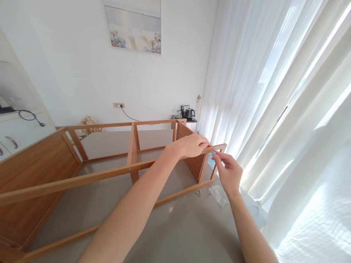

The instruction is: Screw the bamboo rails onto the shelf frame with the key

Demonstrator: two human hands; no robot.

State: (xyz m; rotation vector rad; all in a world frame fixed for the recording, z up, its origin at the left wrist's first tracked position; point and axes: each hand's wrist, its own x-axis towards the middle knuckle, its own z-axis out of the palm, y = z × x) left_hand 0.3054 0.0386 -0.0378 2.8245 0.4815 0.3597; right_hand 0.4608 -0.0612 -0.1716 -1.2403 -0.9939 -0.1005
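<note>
A wooden furniture frame [82, 179], with slatted rails and solid brown panels, lies on the grey table. My left hand [195, 144] reaches across its near top rail and grips that rail close to the right end. Just beside it, my right hand [228, 170] is closed in a pinch at the rail's near side. Between its thumb and fingertips is a thin, small metal piece [211, 153]; its exact kind is too small to make out. The left fingertips are partly hidden behind the rail.
Several screws [199, 193] and a clear plastic bag [218, 195] lie on the grey tabletop [189, 226] below my right hand. White curtains [263, 91] hang close on the right. A black kettle [189, 113] stands on a small cabinet at the back.
</note>
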